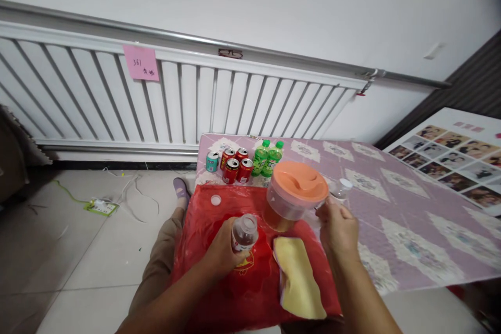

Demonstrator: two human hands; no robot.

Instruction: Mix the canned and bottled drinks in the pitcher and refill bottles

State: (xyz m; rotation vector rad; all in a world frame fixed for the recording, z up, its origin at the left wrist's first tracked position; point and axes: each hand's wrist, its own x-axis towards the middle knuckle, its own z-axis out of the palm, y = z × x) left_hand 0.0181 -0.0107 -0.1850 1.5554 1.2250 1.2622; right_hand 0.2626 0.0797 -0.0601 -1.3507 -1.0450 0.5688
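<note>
Left hand (225,250): the fingers are curled closed around a small clear bottle (245,231), which is gripped by its body and held above the red bag (238,292). The bottle is seen from above with its neck open and uncapped; a label band is visible around its body. A white cap (215,200) lies apart from it on the far left part of the bag.

Right hand (340,227): the fingers are bent and closed at the right side of the jug (294,195), where its handle is met. Whether the handle is fully gripped cannot be told, since the fingertips are hidden behind the back of the hand.

Jug: a clear vessel is shown, topped by a wide orange lid, with amber liquid visible in its lower part. It stands on the far edge of the bag, just beside the bottle, and appears tilted slightly toward the viewer.

Surroundings: the bag is spread over the near corner of a table (410,219) covered with a purple patterned cloth. A yellow cloth (299,284) lies on the bag, between the two forearms. A second clear bottle (341,189) with a white cap lies on the table beyond the right hand. At the far end of the table, four red cans (237,165), one teal can (212,161) and two green bottles (267,158) are grouped closely together. A white radiator (176,99) bearing a pink note (141,62) runs along the wall behind.
</note>
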